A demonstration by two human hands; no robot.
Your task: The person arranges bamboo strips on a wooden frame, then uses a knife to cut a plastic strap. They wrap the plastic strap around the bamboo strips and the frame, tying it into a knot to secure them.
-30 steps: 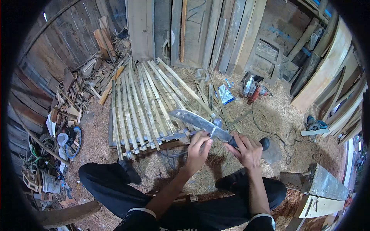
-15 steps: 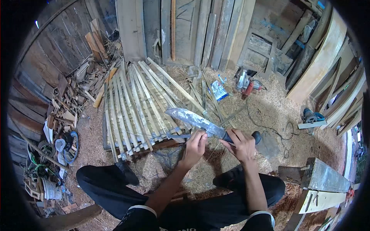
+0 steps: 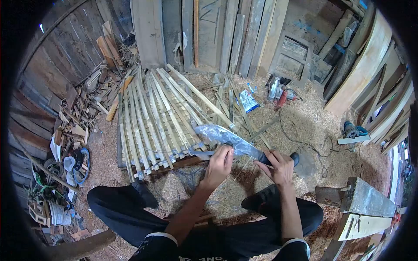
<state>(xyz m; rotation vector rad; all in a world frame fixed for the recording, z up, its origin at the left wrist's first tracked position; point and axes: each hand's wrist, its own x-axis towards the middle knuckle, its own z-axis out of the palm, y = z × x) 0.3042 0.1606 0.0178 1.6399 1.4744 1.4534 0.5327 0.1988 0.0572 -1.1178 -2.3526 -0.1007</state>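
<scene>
The large knife [image 3: 214,133] is held in the air above the shavings-strewn floor [image 3: 315,126]. Its long axis runs obliquely across the person's front, the tip pointing left and forward, the handle toward the right. The tip appears over the near right corner of the slatted wooden stack [image 3: 152,124]. The right hand [image 3: 279,168] grasps the handle. The left hand [image 3: 218,168] has thumb and fingers pinched together at the blade's near edge, but what they pinch cannot be told.
</scene>
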